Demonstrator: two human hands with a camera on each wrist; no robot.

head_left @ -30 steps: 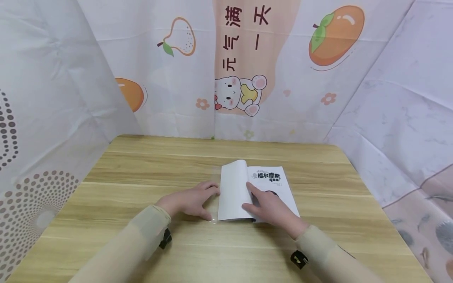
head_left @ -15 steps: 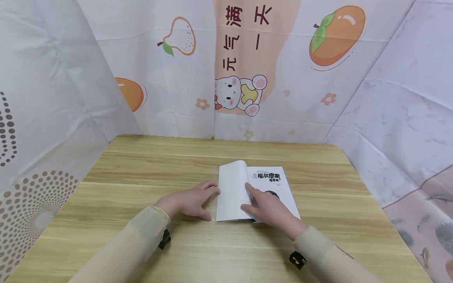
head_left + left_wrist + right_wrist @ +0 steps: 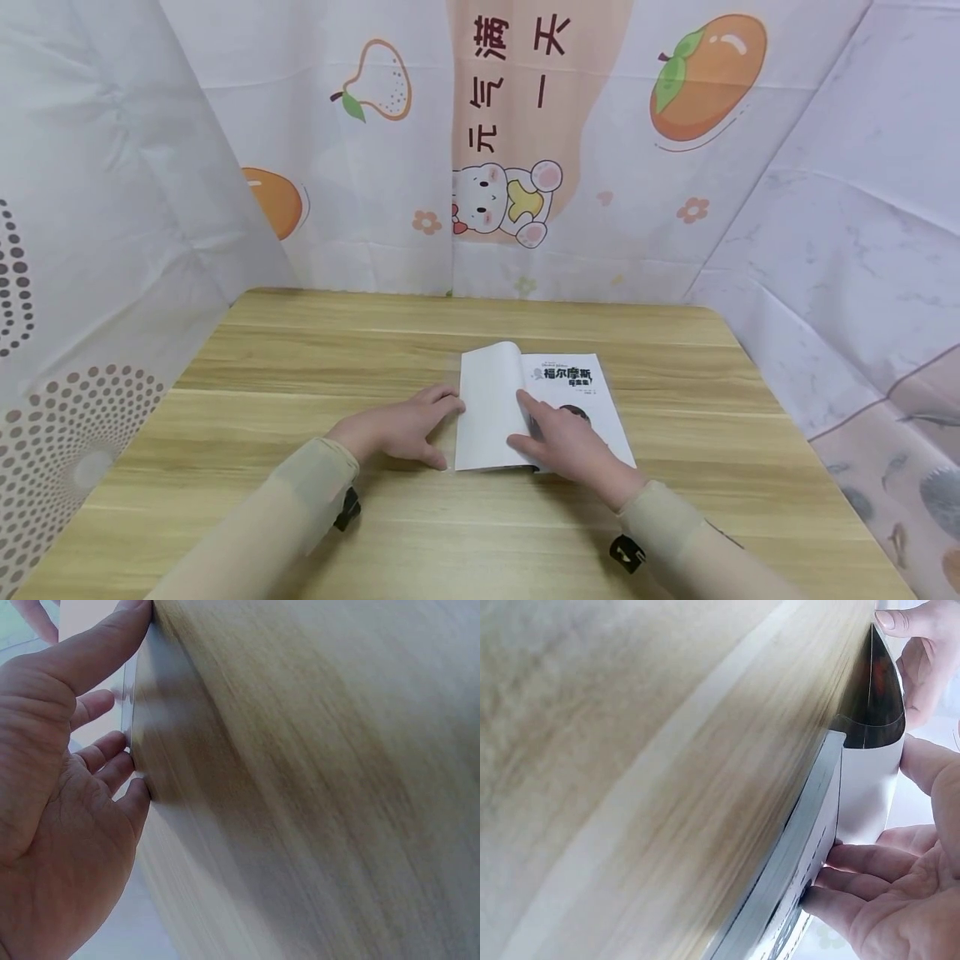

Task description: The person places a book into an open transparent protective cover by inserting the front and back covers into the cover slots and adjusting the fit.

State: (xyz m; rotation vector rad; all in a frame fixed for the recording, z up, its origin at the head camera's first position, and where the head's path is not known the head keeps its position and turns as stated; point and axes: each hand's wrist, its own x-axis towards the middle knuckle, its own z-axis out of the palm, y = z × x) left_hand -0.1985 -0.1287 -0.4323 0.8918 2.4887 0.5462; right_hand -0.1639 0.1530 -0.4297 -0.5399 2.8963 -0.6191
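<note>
A paperback book [image 3: 611,421] lies open on the wooden table, its printed title page facing up on the right. To the left, the white inner side of its turned cover [image 3: 486,417] bows up near the spine. My right hand [image 3: 573,446] rests on the book, with thumb and fingertips touching the turned leaf by the fold. My left hand [image 3: 411,427] is spread at the cover's left edge, fingertips down by a clear plastic strip [image 3: 129,697]. In the right wrist view, the page block [image 3: 780,847] and the cover's dark glossy outer side [image 3: 877,690] show.
The wood-grain table [image 3: 300,342] extends on all sides of the book. Printed curtains [image 3: 420,167] hang behind its far edge and at both sides. A black wrist device [image 3: 627,553] sits under the right forearm, and another [image 3: 347,510] under the left.
The turned cover's left edge has crept slightly leftward toward my left hand, narrowing the gap between them. Both hands stay nearly where they were.
</note>
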